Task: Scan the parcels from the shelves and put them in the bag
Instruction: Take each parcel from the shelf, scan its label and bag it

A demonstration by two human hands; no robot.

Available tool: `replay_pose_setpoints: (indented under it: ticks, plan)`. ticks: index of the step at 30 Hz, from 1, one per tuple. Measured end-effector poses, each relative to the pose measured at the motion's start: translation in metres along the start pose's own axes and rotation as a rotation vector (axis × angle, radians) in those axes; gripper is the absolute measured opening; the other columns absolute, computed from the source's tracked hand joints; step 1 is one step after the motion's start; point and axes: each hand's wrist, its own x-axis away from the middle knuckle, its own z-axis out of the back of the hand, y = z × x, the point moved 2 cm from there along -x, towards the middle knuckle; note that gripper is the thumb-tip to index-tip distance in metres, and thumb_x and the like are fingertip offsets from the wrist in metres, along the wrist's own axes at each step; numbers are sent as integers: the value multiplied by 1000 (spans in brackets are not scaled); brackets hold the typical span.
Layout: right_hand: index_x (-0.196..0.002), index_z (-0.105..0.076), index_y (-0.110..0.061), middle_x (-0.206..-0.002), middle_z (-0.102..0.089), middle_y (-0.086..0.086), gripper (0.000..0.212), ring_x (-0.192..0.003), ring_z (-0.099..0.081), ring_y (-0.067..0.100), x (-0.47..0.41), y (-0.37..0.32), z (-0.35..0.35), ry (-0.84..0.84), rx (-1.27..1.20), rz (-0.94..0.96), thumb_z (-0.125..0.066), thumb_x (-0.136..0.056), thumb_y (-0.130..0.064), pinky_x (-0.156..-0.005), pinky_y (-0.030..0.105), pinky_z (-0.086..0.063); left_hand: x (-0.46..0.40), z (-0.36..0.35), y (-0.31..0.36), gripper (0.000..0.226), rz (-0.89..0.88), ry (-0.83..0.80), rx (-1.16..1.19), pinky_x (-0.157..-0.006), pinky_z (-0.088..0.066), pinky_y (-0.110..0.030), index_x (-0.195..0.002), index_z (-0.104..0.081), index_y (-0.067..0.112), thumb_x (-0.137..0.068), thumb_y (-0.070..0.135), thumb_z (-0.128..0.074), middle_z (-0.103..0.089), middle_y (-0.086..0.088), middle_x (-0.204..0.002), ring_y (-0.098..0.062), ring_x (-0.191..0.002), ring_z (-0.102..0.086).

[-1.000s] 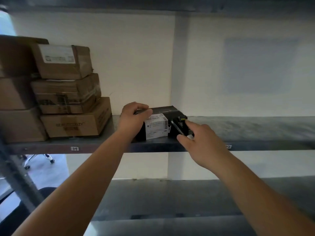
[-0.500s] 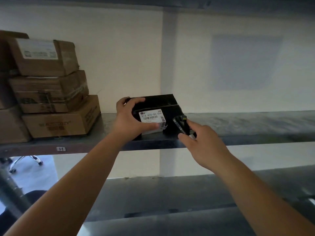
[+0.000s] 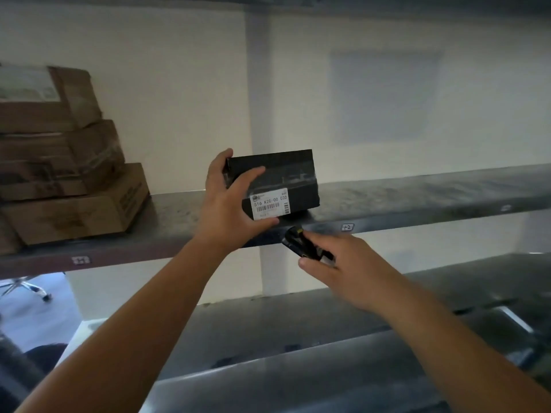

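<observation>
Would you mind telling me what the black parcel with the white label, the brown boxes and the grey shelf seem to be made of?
The black rectangular parcel in the left hand looks like cardboard under glossy black wrap or tape, given its sheen; its white label looks like paper. The stacked brown boxes look like matte corrugated cardboard with creased, taped edges. The grey shelf seems to be dull, mottled metal, probably galvanised steel.

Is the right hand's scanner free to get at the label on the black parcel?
Probably yes. The label faces outward below the left hand's fingers, and the scanner in the right hand sits just below it, nothing between.
</observation>
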Motion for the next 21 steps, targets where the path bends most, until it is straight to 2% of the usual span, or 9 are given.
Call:
replay_pose_setpoints:
  ticks: [2, 5, 8, 11, 17, 21]
  plan:
    - [-148, -46, -49, -98, -55, -15, 53, -85, -57, 2, 9, 2, -2, 13, 27, -18, -51, -97, -65, -69, 20, -44, 1, -1, 8, 97, -28, 2, -51, -119, -39, -44, -146, -50, 36, -61, 56, -94, -11, -7, -168, -29, -155, -22]
    - [-145, -50, -50, -91, -50, -11, 51, -77, -56, 4, 21, 7, -2, 4, 48, -74, -51, -96, -66, -62, 21, -39, 3, -3, 15, 97, -75, 3, -107, -119, -33, -41, -146, -51, 34, -62, 52, -97, -12, -9, -168, -33, -155, -22]
    - [-144, -51, -49, -93, -50, -10, 51, -77, -57, 6, 32, 8, 2, -33, 72, -98, -52, -95, -64, -61, 22, -40, 4, -3, 18, 97, -88, 8, -119, -119, -36, -43, -146, -51, 33, -63, 50, -98, -12, -9, -168, -33, -155, -21]
    - [-152, -41, -48, -97, -48, -11, 59, -82, -56, 6, 44, 10, 6, -69, 153, -93, -51, -96, -65, -68, 23, -45, 5, -4, 20, 97, -75, 14, -132, -115, -37, -41, -146, -50, 34, -63, 49, -98, -13, -8, -168, -32, -154, -22]
    - [-152, -39, -47, -95, -45, -13, 56, -77, -52, 4, 55, 10, 11, -130, 275, -60, -46, -99, -65, -59, 19, -35, 3, -3, 26, 94, -141, 34, -134, -108, -52, -52, -144, -57, 26, -62, 47, -99, -19, -16, -165, -38, -153, -28]
    - [-149, -44, -46, -93, -45, -10, 53, -76, -51, 5, 57, 15, 12, -141, 300, -57, -47, -99, -64, -59, 21, -37, 2, -2, 28, 98, -69, -19, -171, -110, -49, -53, -146, -50, 35, -62, 50, -98, -11, -5, -169, -32, -155, -22]
